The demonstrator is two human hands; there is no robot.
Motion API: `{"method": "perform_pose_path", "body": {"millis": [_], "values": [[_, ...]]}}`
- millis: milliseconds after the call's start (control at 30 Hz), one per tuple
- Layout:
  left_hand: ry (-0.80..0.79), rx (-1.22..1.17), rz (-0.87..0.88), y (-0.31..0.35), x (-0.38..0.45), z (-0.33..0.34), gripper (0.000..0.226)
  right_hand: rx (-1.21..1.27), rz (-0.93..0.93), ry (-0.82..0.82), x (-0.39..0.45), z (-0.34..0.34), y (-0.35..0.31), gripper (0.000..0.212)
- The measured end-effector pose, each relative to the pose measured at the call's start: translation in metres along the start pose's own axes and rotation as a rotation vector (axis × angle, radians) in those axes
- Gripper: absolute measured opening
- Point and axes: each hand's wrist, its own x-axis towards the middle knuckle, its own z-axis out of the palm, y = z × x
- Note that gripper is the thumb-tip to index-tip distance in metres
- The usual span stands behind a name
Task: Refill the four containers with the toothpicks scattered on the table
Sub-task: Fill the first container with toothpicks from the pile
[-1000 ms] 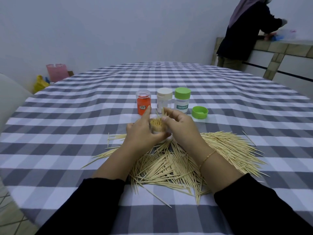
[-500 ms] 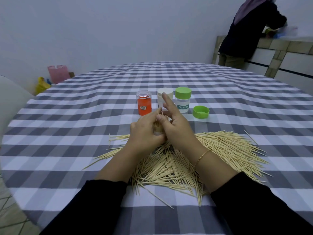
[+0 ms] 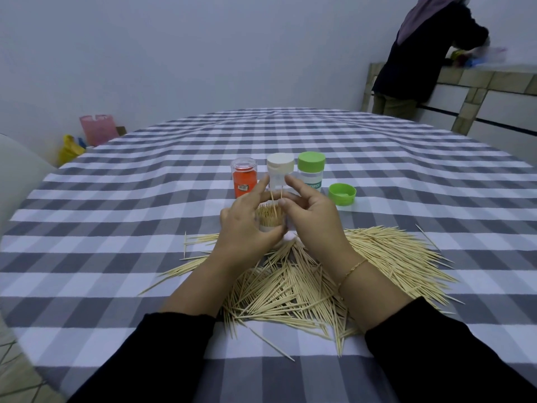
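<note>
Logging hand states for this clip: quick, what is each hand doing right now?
Left hand: grips the open toothpick container.
Right hand: pinches upright toothpicks sticking out of the container.

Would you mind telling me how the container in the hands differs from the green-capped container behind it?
The held container is open, its toothpick tips showing; the green-capped container is closed. The left hand grips the held one, while the green-capped one stands untouched on the table. Both are upright, clear-walled containers.

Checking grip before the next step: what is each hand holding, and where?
Left hand grips the open container round its side; right hand pinches upright toothpicks low down.
</note>
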Motion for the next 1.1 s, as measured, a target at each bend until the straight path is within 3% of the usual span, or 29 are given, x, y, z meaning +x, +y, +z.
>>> {"method": "perform_pose_path", "body": {"millis": [267,633,800,933,1000,1100], "values": [[0.027,0.03,0.065,-0.004,0.002,0.001,0.076,-0.055,-0.081,0.007,-0.001,-0.003,-0.004,0.044],[0.126,-0.048,0.133,-0.01,0.006,-0.002,0.03,-0.269,-0.126,0.02,0.0,-0.008,-0.003,0.022],[0.131,0.002,0.136,-0.012,0.004,-0.003,0.027,-0.323,-0.135,-0.049,-0.001,-0.012,-0.012,0.017],[0.075,0.089,0.148,-0.008,0.002,-0.003,0.06,-0.32,-0.078,-0.021,0.002,-0.03,-0.026,0.019],[0.031,0.192,0.175,-0.009,0.002,-0.002,0.065,-0.416,-0.021,-0.04,0.005,-0.043,-0.033,0.022],[0.011,0.283,0.196,-0.01,0.002,0.0,0.049,-0.87,0.151,-0.167,0.009,-0.062,-0.034,0.023]]}}
